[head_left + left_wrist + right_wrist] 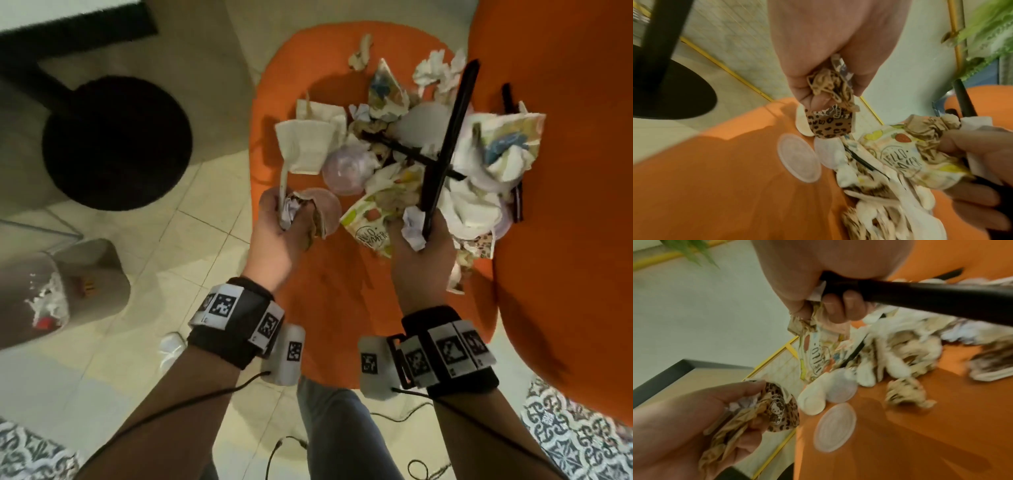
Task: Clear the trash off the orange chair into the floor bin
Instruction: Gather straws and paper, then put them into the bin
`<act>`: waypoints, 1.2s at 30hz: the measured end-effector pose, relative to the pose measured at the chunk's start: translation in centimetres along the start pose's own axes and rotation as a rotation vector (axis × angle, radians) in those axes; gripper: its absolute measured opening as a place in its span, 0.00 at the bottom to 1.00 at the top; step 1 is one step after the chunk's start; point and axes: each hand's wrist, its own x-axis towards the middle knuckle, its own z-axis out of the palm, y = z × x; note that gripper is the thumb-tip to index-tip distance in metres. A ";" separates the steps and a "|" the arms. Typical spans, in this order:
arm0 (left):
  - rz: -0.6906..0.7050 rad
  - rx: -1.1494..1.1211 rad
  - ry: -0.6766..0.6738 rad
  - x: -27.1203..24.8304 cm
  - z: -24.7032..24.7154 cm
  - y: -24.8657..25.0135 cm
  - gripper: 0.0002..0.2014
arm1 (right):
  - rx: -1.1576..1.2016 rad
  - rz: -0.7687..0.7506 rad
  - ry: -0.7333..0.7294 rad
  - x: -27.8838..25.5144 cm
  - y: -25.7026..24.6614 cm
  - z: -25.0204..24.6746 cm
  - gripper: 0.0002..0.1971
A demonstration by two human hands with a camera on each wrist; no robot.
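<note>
The orange chair (318, 284) carries a heap of trash (394, 144): crumpled tissues, printed napkins, clear plastic lids and black sticks. At the seat's left edge my left hand (291, 216) grips a wad of crumpled paper together with a leopard-print wrapper (828, 128) and a thin white stick. My right hand (419, 236) is at the heap's near side, curled round a long black stick (448, 137) and some crumpled paper, with the "Hello Summer" napkin (900, 155) against its fingers. The floor bin (51, 298) stands on the floor at the far left with trash inside.
A black round table base (116, 144) and its post stand on the floor left of the chair. The chair's orange backrest (565, 171) rises on the right. A flat clear lid (835, 426) lies on the seat near my hands. Cables trail below my wrists.
</note>
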 end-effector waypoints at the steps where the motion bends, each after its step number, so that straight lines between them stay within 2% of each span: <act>1: -0.012 -0.020 0.031 -0.2 -1.8 -0.2 0.07 | 0.005 -0.008 -0.066 -0.5 -0.7 1.6 0.11; 5: -0.069 -0.085 0.150 -1.8 -10.5 -1.6 0.06 | -0.102 -0.048 -0.473 -3.9 -4.2 10.0 0.12; 7: -0.092 -0.123 0.227 -3.3 -16.1 -2.7 0.06 | -0.175 -0.086 -0.608 -7.0 -5.6 14.9 0.13; 10: -0.135 -0.174 0.355 -5.9 -24.9 -4.6 0.06 | -0.202 -0.138 -0.736 -12.8 -6.3 22.1 0.17; 12: -0.194 -0.194 0.455 -7.7 -30.9 -6.2 0.05 | -0.229 -0.121 -0.796 -17.0 -6.5 27.1 0.18; 15: -0.293 -0.268 0.628 -10.0 -39.8 -9.8 0.05 | -0.223 -0.033 -0.914 -24.0 -7.7 35.2 0.12; 16: -0.329 -0.268 0.670 -10.2 -41.2 -10.9 0.05 | -0.221 0.023 -0.936 -25.1 -7.8 36.7 0.08; 18: -0.424 -0.216 0.738 -10.7 -46.3 -14.2 0.06 | -0.275 0.088 -1.009 -28.7 -8.0 42.1 0.10; 21: -0.605 -0.121 0.685 -10.2 -52.2 -18.7 0.10 | -0.449 0.138 -1.101 -31.9 -7.5 48.7 0.14; 23: -0.667 -0.047 0.613 -9.7 -55.1 -21.3 0.15 | -0.597 0.151 -1.156 -33.0 -6.7 52.2 0.13; 26: -0.671 0.049 0.500 -8.4 -58.2 -24.0 0.19 | -0.856 0.064 -1.186 -33.8 -5.4 56.5 0.17; 30: -0.643 0.197 0.462 -6.3 -60.4 -25.5 0.18 | -1.046 -0.087 -1.219 -34.3 -4.5 60.8 0.17; 33: -0.640 0.236 0.416 -5.1 -60.8 -26.8 0.19 | -1.135 -0.098 -1.207 -34.4 -3.8 62.7 0.18; 36: -0.707 0.250 0.340 -4.6 -60.8 -28.0 0.24 | -1.217 -0.066 -1.186 -34.4 -2.9 63.5 0.18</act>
